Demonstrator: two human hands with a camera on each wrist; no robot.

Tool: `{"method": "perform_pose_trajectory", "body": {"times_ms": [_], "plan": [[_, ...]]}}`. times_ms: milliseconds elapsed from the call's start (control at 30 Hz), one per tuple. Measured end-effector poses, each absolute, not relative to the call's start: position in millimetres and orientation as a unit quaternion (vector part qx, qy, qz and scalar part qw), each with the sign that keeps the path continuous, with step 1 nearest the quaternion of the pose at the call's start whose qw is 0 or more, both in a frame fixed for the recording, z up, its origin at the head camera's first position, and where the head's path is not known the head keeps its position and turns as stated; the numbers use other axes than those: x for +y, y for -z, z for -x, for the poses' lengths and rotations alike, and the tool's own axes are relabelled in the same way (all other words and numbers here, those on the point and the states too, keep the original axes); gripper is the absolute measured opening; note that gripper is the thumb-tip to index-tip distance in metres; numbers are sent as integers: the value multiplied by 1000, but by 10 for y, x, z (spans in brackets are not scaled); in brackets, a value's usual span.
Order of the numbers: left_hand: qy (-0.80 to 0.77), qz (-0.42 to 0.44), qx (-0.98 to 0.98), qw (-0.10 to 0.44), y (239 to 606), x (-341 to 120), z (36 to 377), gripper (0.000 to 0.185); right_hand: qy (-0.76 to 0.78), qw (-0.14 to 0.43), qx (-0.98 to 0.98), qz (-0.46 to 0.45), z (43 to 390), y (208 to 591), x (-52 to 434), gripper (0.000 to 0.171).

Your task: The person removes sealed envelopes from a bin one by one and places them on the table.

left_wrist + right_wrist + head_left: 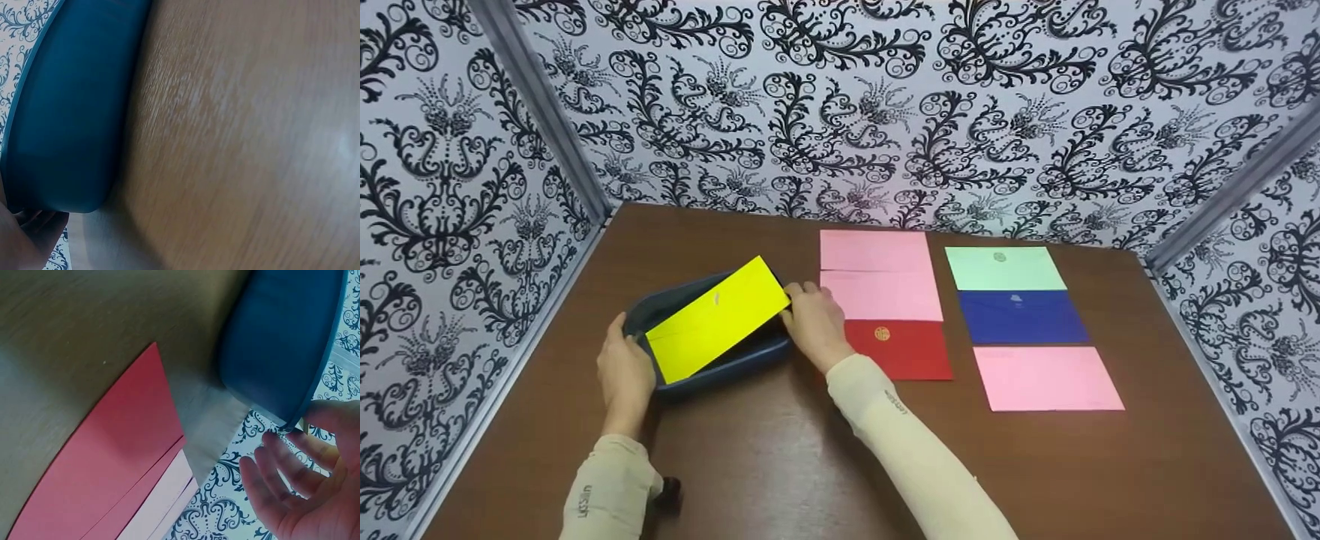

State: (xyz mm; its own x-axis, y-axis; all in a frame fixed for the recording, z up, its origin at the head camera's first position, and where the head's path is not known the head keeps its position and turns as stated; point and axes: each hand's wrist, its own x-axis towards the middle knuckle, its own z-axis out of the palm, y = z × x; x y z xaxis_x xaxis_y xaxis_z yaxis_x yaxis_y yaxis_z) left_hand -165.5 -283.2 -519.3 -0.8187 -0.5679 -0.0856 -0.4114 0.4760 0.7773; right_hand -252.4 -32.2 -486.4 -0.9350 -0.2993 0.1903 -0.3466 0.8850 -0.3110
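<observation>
A dark blue oblong plastic basin (727, 373) stands on the left part of the table. Across its opening lies a yellow envelope (718, 321), slanting up to the right. My left hand (626, 371) grips the basin's left end; in the left wrist view its fingers (42, 222) curl around behind that end. At the opposite end my right hand (816, 319) holds the rim, right by the yellow envelope's corner. The right wrist view shows thumb and forefinger at the basin rim (315, 391), the other fingers spread below it.
Right of the basin, a column holds two pink envelopes (881, 292) and a red envelope (911, 356), partly behind my right hand. Farther right lie a mint green envelope (1005, 274), a blue envelope (1024, 319) and another pink envelope (1050, 379). Patterned walls (847, 112) enclose the brown table (780, 465).
</observation>
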Motion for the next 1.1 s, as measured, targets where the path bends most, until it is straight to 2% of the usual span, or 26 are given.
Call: {"method": "perform_pose_trajectory", "body": {"times_ms": [400,600,833,1000,1100], "plan": [[419,-282,-858,98,5203,-2861,1657,51,-224,58,-956,-180,2442,4743,-345,41],[423,-283,-856,93,5195,-2849,1657,52,-286,62,-940,-173,2447,4690,-350,32],[411,-280,-862,97,5196,-2842,1661,51,-470,-8,-872,-139,2442,4640,-329,19],[417,-284,-859,88,5184,-2844,1657,51,-570,-60,-813,-103,2462,4646,-315,18],[420,-284,-858,85,5183,-2854,1657,51,-587,-66,-802,-93,2482,4644,-299,20]]}}
